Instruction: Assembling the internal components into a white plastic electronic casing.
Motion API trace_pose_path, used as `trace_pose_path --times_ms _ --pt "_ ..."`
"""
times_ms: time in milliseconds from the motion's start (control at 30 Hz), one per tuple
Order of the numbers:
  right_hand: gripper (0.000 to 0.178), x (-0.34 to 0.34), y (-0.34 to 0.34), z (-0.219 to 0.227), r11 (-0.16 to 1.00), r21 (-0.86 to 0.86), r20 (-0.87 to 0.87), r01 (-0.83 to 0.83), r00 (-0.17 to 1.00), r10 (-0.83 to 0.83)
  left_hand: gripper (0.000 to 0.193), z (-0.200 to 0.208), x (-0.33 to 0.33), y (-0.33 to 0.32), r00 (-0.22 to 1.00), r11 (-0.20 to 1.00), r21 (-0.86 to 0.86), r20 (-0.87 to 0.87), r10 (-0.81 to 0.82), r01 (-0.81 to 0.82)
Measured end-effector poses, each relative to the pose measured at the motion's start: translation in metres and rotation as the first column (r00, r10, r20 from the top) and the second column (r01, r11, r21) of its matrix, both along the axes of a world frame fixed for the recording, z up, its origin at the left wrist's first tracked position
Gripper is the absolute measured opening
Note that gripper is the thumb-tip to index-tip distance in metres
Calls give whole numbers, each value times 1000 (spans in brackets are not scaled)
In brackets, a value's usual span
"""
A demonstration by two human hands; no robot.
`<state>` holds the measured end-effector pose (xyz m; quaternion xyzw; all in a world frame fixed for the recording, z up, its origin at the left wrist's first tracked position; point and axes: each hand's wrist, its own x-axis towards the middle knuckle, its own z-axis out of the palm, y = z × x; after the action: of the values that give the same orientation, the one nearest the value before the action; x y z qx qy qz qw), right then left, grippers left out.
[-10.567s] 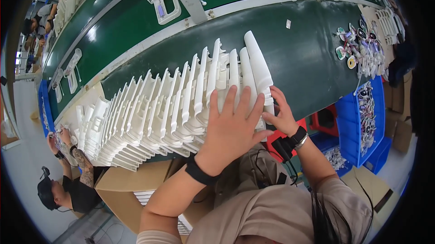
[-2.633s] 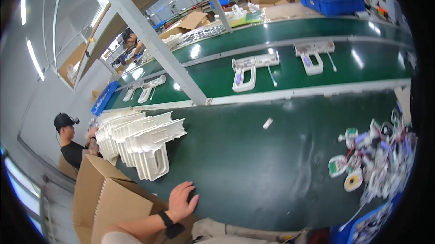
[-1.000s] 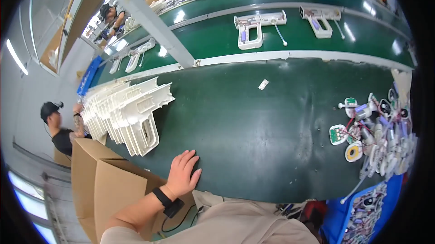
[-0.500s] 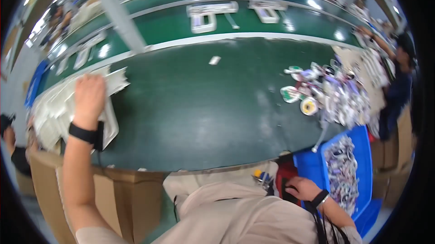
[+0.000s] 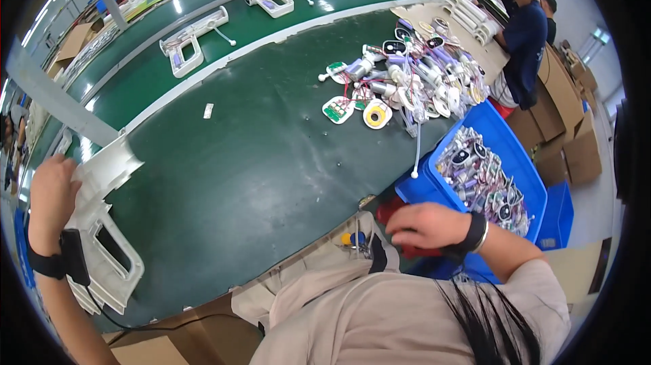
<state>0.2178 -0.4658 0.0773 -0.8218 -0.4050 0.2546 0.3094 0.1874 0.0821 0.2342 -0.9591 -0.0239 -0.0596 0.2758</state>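
Observation:
At the far left, my left hand (image 5: pixel 54 192) is at the edge of the stacked white plastic housings (image 5: pixel 125 250), its fingers curled against the upper part of one. The stack's near piece has a handle-like loop; the hand's far side hides part of the grip. My right hand (image 5: pixel 430 224) hovers by the table's near edge, next to the blue bin (image 5: pixel 536 182). Its fingers are loosely bent and apart, with no object seen in them. Beneath it is a red object (image 5: pixel 390 210), mostly covered.
Wired electronic parts (image 5: pixel 420 70) lie heaped at the right of the green table (image 5: pixel 237 195). More fill the bin. A small white piece (image 5: pixel 208 111) lies mid-table. Assembled housings (image 5: pixel 183 49) sit on the conveyor beyond. A co-worker (image 5: pixel 519 32) stands at the far right beside cardboard boxes (image 5: pixel 563 107).
The view has swung to the right, showing more of the bin and the co-worker. My right hand has risen from beside the red object. My left hand stays with the white housings.

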Motion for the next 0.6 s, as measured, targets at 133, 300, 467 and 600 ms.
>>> trace_pose_path --times_ms 133,300,467,600 --pt "11 40 6 55 955 243 227 169 947 -226 24 -42 67 -53 954 710 -681 -61 -294 176" --pt "17 127 -24 86 893 339 485 296 758 -436 25 -135 92 -76 955 627 -773 -109 -277 94" --pt "24 236 -80 64 855 161 402 493 758 -513 32 -131 86 -94 946 652 -690 174 -272 314" --pt "23 323 -80 39 882 59 543 468 726 -422 32 -111 78 -110 972 585 -790 60 -225 184"
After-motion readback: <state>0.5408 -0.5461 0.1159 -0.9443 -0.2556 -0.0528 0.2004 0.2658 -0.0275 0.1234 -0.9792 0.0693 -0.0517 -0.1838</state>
